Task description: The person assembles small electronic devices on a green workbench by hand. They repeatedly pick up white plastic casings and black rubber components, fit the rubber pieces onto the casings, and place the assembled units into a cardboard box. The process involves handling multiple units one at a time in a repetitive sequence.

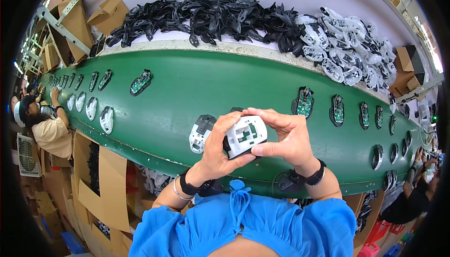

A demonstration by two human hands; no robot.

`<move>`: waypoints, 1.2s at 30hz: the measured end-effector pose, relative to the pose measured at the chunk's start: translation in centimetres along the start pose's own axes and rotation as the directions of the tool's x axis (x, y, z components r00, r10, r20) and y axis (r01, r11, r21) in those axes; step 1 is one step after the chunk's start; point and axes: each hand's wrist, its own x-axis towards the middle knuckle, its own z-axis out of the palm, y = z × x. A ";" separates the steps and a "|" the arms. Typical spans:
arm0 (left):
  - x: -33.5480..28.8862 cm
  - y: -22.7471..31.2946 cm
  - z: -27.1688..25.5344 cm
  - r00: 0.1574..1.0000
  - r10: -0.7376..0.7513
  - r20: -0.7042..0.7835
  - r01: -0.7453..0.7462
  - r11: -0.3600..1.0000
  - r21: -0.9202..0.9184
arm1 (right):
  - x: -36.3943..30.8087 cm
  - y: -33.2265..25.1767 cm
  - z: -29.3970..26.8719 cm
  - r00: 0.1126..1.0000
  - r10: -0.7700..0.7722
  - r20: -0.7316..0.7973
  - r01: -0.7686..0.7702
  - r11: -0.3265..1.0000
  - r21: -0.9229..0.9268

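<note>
A half-assembled computer mouse (245,136) is held up between my two hands, over the near part of the green belt. Its white top shell has cut-outs that let a green circuit board show, and a black base lies beneath. My left hand (216,147) grips its left side, fingers curled round. From the right, my right hand (287,137) closes on it, thumb on the lower edge and forefinger along the top. Beside my left hand, a white and dark grey mouse shell (200,134) rests on the belt. Some dark part behind my fingers is mostly hidden.
The green conveyor belt (178,83) carries rows of black bases with circuit boards (303,103) and white shells (107,119). Along the far ledge lie heaps of black parts (206,15) and white shells (344,46). Co-workers (49,128) sit at both ends. Cardboard boxes (105,186) stand below.
</note>
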 end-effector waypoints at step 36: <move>-2.3 -3.4 -0.1 0.899 -0.386 0.205 0.255 0.844 0.472 | -17.4 2.0 -22.5 0.508 -0.128 -0.852 -0.604 0.652 -0.458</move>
